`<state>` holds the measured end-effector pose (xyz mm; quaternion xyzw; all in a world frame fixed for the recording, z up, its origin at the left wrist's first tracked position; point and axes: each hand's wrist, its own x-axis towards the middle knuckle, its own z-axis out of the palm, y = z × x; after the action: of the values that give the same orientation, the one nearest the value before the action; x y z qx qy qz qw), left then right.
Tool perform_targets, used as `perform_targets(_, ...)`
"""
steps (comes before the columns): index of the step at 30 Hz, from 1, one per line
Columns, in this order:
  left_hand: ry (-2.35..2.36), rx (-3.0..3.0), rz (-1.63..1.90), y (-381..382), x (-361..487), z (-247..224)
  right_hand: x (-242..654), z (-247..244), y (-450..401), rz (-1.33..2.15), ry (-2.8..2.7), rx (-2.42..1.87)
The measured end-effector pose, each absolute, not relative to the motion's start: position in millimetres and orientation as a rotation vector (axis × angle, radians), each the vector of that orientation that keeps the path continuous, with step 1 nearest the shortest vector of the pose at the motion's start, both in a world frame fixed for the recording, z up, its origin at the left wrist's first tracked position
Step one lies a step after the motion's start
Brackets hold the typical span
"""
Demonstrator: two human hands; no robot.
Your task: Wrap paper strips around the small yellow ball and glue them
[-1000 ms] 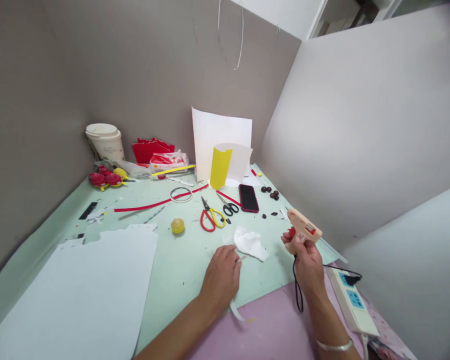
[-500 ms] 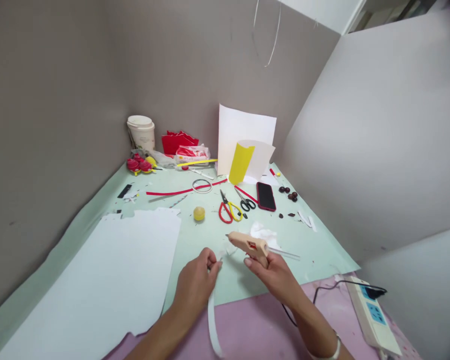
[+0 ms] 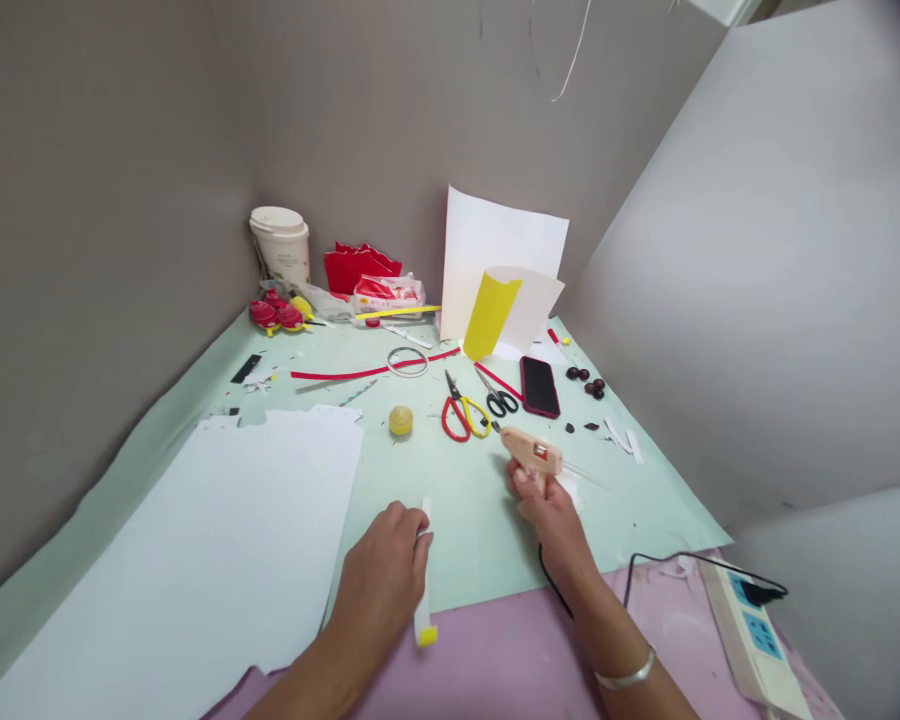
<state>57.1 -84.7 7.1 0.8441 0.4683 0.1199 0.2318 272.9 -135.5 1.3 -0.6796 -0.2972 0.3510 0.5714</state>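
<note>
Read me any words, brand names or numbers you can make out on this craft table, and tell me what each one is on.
No text here is legible.
Red and white packet by the back wall: printing too blurred to read.
Paper cup: faint marks, too small to read.
Glue gun in the right hand: red label, unreadable.
Power strip: no readable markings.

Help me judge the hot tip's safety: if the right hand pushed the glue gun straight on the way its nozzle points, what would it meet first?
Probably the red-and-yellow-handled scissors: the right hand aims the beige glue gun up-left, its nozzle close to their yellow handle. Depth is unclear; the black-handled scissors lie close beside that line.
</note>
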Motion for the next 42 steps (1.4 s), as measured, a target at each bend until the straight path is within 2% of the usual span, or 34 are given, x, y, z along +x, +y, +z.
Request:
perform_targets(3,1.235,2.358,0.405,-90,53,6,275,7,-143,0.78,-0.666,-1.582)
perform_targets(8,1.164,2.525,0.584,-93,51,-3,247,18,-151,1.037,-0.962,-1.541)
perform_targets(12,1.018,2.717,0.699,-93,49,-15,236,14,-153,1.047,-1.179,-1.669)
perform_targets(18,0.993,2.886,0.668,-100,46,-25,235,12,-152,0.963,-1.36,-1.683)
perform_targets(25,1.011,2.973,0.431,-104,43,-21,235,18,-152,0.974,-1.419,-1.732)
perform_targets(42,1.066,2.961,0.582,-108,46,-22,236,13,-150,0.974,-1.464,-1.814)
